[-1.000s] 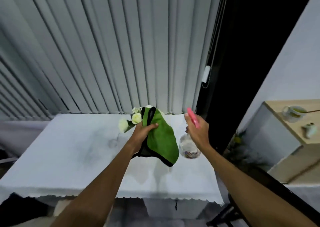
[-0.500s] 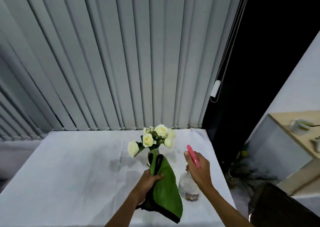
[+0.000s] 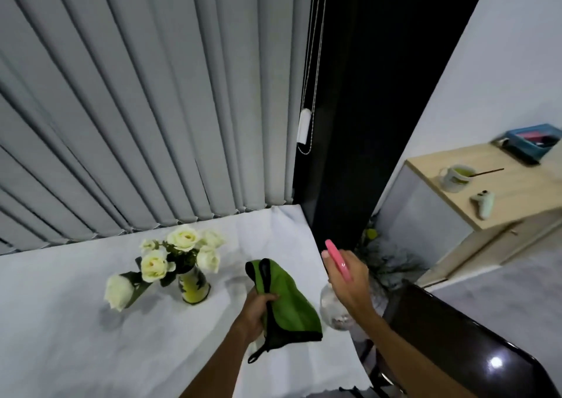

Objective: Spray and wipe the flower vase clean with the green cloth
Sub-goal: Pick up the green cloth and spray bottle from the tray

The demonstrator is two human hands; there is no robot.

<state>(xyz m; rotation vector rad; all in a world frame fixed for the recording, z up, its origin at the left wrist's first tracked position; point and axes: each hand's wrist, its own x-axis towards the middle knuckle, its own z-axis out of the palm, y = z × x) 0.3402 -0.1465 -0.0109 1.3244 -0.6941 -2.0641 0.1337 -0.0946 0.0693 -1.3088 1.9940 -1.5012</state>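
Note:
A small yellow-and-dark patterned flower vase (image 3: 194, 286) stands on the white table (image 3: 76, 352), holding cream roses (image 3: 182, 239). My left hand (image 3: 255, 309) grips a green cloth (image 3: 289, 300) with black edging, held above the table to the right of the vase and apart from it. My right hand (image 3: 346, 279) holds a clear round spray bottle (image 3: 334, 312) by its pink trigger head (image 3: 337, 259), just right of the cloth near the table's right edge.
Grey vertical blinds (image 3: 152, 108) hang behind the table, with a pull cord (image 3: 305, 126) beside a dark window. A wooden cabinet (image 3: 486, 203) at the right carries a mug, a controller and a blue tray. A dark glossy chair back (image 3: 471, 352) is at the lower right.
The view has swung, so the vase now sits to the left. My left hand with the cloth has come away from the vase toward the right. My right hand still holds the sprayer.

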